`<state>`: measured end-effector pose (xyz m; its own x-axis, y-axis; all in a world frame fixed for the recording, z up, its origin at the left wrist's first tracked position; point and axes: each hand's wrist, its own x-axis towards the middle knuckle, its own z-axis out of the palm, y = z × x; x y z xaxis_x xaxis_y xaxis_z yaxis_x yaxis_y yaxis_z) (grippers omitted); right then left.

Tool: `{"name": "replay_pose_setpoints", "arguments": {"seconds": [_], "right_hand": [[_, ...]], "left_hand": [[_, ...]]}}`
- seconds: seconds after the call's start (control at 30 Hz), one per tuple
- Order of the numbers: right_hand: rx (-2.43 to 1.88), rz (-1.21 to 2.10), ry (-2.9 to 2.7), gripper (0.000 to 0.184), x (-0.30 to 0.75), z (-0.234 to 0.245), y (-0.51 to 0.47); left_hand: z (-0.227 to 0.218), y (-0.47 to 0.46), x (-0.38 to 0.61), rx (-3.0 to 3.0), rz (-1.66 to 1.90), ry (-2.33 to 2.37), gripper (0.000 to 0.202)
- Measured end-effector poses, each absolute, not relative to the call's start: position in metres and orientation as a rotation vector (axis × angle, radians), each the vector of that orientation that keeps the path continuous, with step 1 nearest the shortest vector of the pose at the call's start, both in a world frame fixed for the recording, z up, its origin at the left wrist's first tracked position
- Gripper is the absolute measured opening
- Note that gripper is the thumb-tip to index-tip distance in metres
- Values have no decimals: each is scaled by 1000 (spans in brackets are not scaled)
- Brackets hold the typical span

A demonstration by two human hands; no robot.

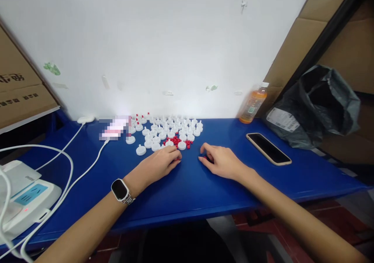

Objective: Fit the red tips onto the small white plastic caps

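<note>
My left hand, with a watch on its wrist, rests at the near edge of a pile of small parts. Its fingers are curled together; a speck of red shows at the fingertips, but what they hold is hidden. To the right, my right hand is curled over the table, with a bit of red, like a small red cap, between thumb and fingers. Beyond the left hand lie many white spouted lids around a heap of small red caps. Several lids at the back left have red tips.
A phone, an orange drink bottle and a grey plastic bag are on the right of the blue table. A power strip with white cables stands at left. A white panel rises behind.
</note>
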<state>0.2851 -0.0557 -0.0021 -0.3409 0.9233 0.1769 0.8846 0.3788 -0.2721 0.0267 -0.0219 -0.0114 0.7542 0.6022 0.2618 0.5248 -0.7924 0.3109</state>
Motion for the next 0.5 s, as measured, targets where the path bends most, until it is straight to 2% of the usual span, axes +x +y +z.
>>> {"name": "replay_pose_setpoints", "arguments": {"seconds": [0.07,0.23,0.37,0.5], "right_hand": [[-1494,187,-2415,9,284,-5,-61],[-1252,358,-2336,6,261,10,-28],[-1161,468,-2204,10,242,27,18],[-1264,380,-2187,18,248,23,28]], "left_hand": [[-11,-22,26,2748,490,923,17],[9,-11,26,2752,555,989,17],[31,17,28,2788,637,1148,17],[32,30,27,2810,615,1190,17]]}}
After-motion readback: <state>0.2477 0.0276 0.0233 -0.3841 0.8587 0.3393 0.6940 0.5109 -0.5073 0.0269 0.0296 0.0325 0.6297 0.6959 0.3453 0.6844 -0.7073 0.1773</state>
